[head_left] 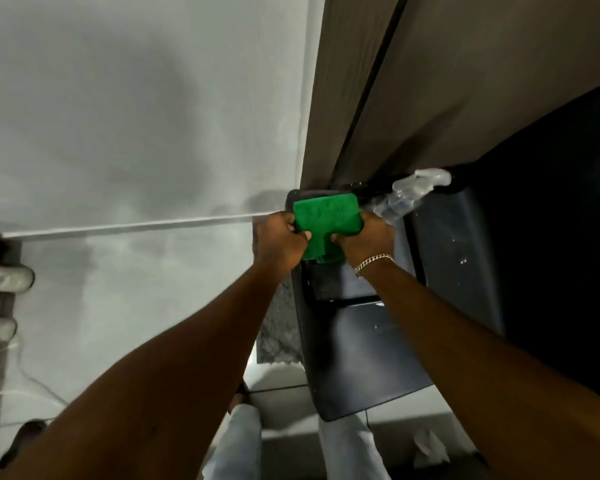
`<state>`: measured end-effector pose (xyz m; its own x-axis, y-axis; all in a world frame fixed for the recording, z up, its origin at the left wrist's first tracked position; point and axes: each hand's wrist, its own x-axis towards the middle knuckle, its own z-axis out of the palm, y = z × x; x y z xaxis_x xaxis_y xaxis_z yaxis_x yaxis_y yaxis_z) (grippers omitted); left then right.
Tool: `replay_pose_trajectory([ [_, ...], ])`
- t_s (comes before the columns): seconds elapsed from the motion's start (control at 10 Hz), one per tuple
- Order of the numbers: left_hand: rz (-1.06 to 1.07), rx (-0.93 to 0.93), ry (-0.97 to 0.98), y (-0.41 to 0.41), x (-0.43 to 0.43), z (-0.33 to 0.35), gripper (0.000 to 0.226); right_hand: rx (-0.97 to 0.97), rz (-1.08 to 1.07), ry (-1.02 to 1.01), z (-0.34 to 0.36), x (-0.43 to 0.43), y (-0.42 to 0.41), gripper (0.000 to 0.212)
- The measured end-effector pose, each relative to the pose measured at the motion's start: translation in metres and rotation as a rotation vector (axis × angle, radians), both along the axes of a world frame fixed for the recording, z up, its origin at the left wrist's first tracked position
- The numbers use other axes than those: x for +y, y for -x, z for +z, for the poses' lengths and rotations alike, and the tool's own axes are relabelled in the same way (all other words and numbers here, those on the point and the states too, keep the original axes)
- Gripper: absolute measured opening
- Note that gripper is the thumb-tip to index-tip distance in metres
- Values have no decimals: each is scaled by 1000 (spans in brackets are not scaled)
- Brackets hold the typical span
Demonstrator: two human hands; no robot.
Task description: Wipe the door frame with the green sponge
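Note:
A folded green sponge cloth [324, 220] is stretched between both hands in the middle of the view. My left hand [279, 239] grips its left edge and my right hand [364, 242] grips its right edge; a gold chain bracelet sits on the right wrist. A clear plastic spray bottle [413, 192] also pokes out of my right hand, up and to the right. The brown door frame [347, 84] rises just above the sponge, with a dark gap running down it. The sponge is below the frame, apart from it.
A grey plastered wall [136, 116] fills the left side. A dark panel or chair back [361, 358] stands below the hands. To the right is a dark opening [551, 237]. Pale objects on a brown rack [11, 278] sit at far left. Crumpled paper [430, 445] lies on the floor.

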<state>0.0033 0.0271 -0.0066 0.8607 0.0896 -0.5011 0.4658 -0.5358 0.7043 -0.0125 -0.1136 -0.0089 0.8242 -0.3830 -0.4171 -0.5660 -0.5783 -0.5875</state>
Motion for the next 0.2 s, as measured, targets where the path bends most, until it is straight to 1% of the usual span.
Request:
replay_pose_trajectory([
  [0.1, -50, -26, -1, 7, -2, -15, 25, 59, -16, 67, -23, -3, 4, 42],
  [0.2, -59, -57, -14, 8, 2, -8, 27, 36, 3, 86, -20, -2, 9, 47],
])
